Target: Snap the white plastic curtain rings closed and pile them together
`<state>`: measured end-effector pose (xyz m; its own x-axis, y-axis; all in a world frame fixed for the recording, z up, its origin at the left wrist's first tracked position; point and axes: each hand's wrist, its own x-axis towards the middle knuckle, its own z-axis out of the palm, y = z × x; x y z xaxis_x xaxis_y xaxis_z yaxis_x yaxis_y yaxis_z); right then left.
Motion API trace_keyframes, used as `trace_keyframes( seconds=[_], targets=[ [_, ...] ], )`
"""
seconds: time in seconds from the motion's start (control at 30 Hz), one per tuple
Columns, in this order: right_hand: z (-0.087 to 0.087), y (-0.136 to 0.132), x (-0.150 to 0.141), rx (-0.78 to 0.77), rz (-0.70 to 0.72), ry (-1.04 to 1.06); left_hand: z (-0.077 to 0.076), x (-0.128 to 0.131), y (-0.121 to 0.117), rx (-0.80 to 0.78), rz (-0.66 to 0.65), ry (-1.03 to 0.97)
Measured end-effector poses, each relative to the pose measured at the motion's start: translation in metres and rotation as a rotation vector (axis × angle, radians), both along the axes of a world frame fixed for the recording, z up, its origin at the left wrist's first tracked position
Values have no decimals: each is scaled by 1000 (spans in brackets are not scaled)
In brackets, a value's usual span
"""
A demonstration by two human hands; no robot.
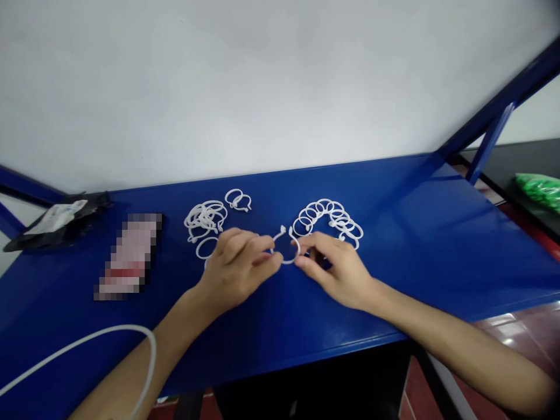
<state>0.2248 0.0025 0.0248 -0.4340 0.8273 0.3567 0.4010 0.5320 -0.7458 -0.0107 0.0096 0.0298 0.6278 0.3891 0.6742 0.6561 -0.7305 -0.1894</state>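
Between my two hands is a white plastic ring (pixel 289 262), split at the top with its two knobbed ends apart. My left hand (pixel 240 262) pinches its left side, and my right hand (pixel 335 265) grips its right side between thumb and fingers. Beyond my left hand lies a loose heap of similar white rings (pixel 205 217), and a pair of rings (pixel 238 200) sits just behind it. A chain of linked white rings (pixel 328 211) curves in an arc behind my right hand, which partly covers its near end.
All this lies on a blue table (pixel 271 326) against a white wall. At the left are a blurred-out flat item (pixel 131 256) and a black plastic package (pixel 56 219). A white cable (pixel 109 329) loops over my left forearm. Green stuff in clear plastic (pixel 540 189) lies far right.
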Motion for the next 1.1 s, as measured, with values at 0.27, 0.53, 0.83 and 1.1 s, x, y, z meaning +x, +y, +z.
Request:
trace_keyframes(
  seconds=[0.27, 0.53, 0.83, 1.1],
  targets=[
    [-2, -9, -6, -96, 12, 139, 1, 9, -12, -165, -70, -168],
    [-4, -9, -5, -31, 90, 96, -2, 20, -20, -864, 37, -613],
    [-5, -8, -3, 48, 73, 165, 0, 23, -23, -935, 4, -651],
    [-3, -13, -1, 161, 165, 39, -4, 33, -32, -618, -95, -532]
  ],
)
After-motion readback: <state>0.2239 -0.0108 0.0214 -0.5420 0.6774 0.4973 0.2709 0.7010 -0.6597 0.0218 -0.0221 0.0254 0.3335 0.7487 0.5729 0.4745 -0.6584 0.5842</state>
